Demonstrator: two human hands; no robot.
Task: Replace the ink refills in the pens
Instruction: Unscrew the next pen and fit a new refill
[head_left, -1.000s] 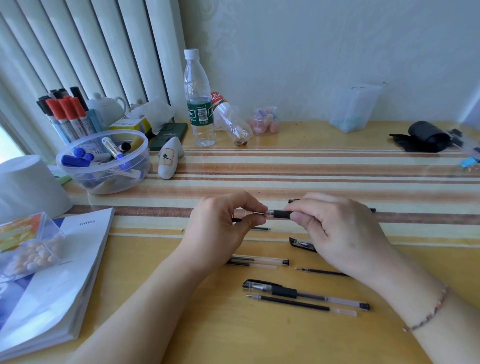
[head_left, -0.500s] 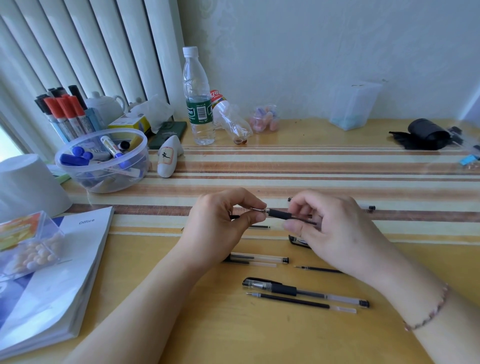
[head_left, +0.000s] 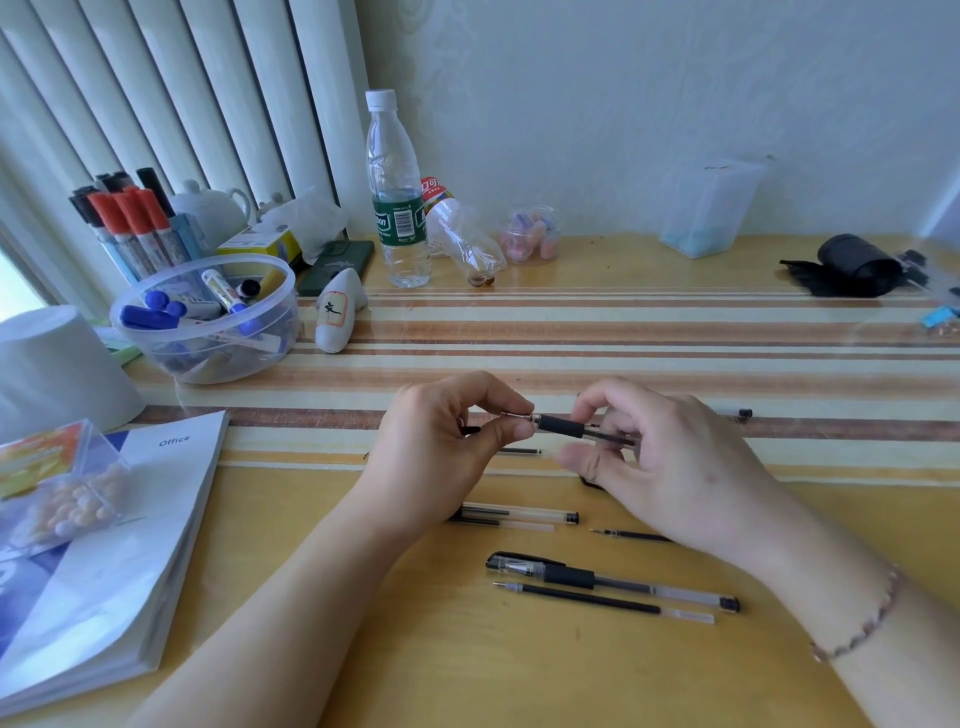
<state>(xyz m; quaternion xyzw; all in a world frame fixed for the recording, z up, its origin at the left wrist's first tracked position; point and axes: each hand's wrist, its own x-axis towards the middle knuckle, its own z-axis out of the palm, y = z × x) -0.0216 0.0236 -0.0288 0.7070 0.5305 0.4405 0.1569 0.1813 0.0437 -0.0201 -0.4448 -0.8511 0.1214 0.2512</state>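
Observation:
A clear pen with a black grip (head_left: 563, 427) is held level above the desk between both hands. My left hand (head_left: 447, 441) pinches its metal tip end with thumb and forefinger. My right hand (head_left: 670, 462) grips the barrel behind the black grip. On the desk nearer me lie a capped pen (head_left: 613, 579), a loose black refill (head_left: 602, 603) beside it, a clear barrel (head_left: 519, 515) and another thin refill (head_left: 628, 534). A further pen (head_left: 735, 413) shows behind my right hand.
A clear tub of markers (head_left: 208, 322), a white roll (head_left: 57, 369), a book (head_left: 119, 545) with a small box of beads (head_left: 57, 483) fill the left. A water bottle (head_left: 397, 197), a clear box (head_left: 709, 208) and a black pouch (head_left: 852, 265) stand along the back.
My right hand's fingers have loosened and shifted back along the barrel, showing more of the black grip. The pen sits slightly more tilted, and my left hand still pinches the tip.

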